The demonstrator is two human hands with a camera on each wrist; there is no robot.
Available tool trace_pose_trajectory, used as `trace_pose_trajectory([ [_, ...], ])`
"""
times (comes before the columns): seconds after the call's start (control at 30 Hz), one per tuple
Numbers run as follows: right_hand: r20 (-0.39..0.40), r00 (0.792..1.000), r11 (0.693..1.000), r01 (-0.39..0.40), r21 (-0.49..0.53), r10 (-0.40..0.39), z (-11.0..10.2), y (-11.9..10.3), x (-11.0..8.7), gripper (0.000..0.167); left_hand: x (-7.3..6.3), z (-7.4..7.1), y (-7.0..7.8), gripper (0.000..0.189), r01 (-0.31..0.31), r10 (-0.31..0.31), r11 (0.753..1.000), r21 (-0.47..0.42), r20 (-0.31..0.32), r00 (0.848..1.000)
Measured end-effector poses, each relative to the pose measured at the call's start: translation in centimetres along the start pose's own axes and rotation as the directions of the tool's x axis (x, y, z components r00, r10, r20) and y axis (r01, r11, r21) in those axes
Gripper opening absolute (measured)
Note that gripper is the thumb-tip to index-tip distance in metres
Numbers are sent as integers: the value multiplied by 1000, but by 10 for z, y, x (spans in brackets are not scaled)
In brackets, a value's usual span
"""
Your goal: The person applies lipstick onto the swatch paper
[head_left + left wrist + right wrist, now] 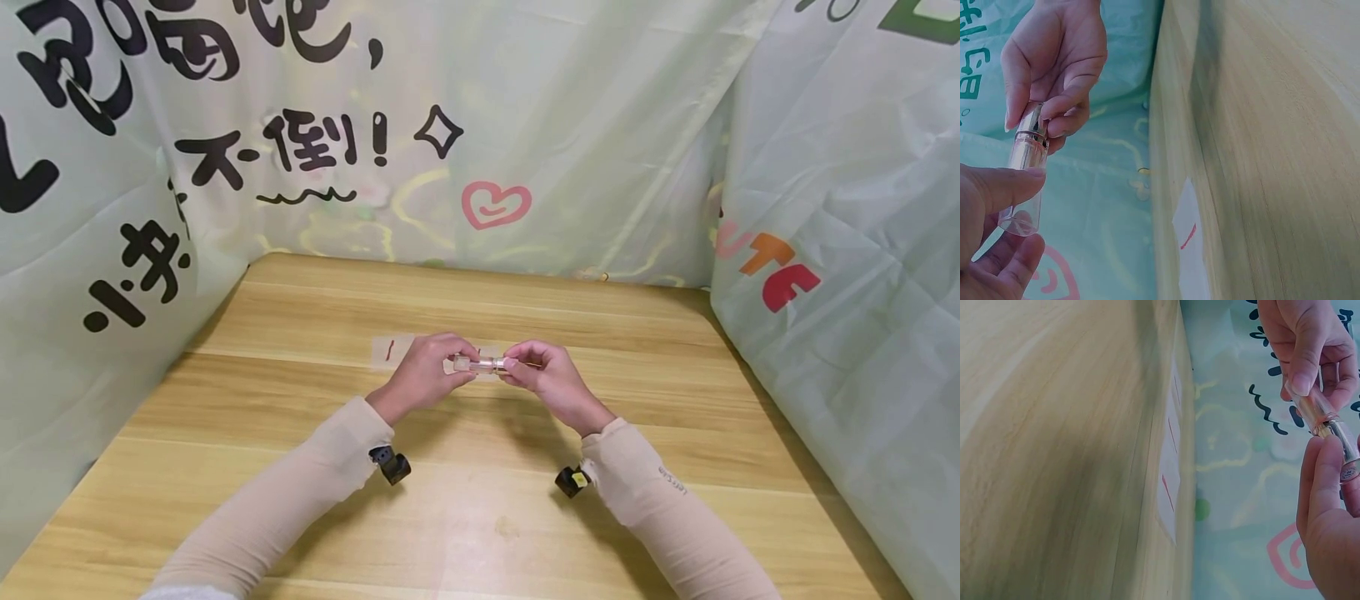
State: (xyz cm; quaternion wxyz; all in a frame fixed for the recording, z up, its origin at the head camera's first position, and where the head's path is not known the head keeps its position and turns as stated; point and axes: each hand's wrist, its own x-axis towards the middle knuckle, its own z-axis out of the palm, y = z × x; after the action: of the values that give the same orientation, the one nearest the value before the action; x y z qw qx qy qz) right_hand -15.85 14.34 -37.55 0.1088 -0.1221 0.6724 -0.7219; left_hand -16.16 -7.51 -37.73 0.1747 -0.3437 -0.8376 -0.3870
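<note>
Between the two hands lies a slim lipstick tube (486,365), roughly level above the table. One part is clear (1030,206) and the other is shiny silver (1034,119), with a round label on its end in the right wrist view. My left hand (427,369) pinches the clear part between thumb and fingers. My right hand (553,377) grips the silver part from the other side. The two parts are in line; whether they are fully joined is hard to tell.
Behind the hands, white paper labels (388,351) with red strokes lie on the wooden table (480,517). Printed fabric (600,150) hangs at the back and both sides. A small camera (392,465) is strapped to the left wrist, another (573,481) to the right.
</note>
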Motion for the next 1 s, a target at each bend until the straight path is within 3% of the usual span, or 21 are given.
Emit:
trace_pose_trajectory([
  [0.5, 11, 1000, 998, 20, -66, -19, 0, -1, -1, 9, 1, -2, 2, 23, 24, -23, 999, -44, 17, 1000],
  [1.0, 14, 1000, 999, 27, -47, -27, 0, 2, 0, 8, 1, -2, 3, 21, 45, -43, 998, -48, 41, 998],
])
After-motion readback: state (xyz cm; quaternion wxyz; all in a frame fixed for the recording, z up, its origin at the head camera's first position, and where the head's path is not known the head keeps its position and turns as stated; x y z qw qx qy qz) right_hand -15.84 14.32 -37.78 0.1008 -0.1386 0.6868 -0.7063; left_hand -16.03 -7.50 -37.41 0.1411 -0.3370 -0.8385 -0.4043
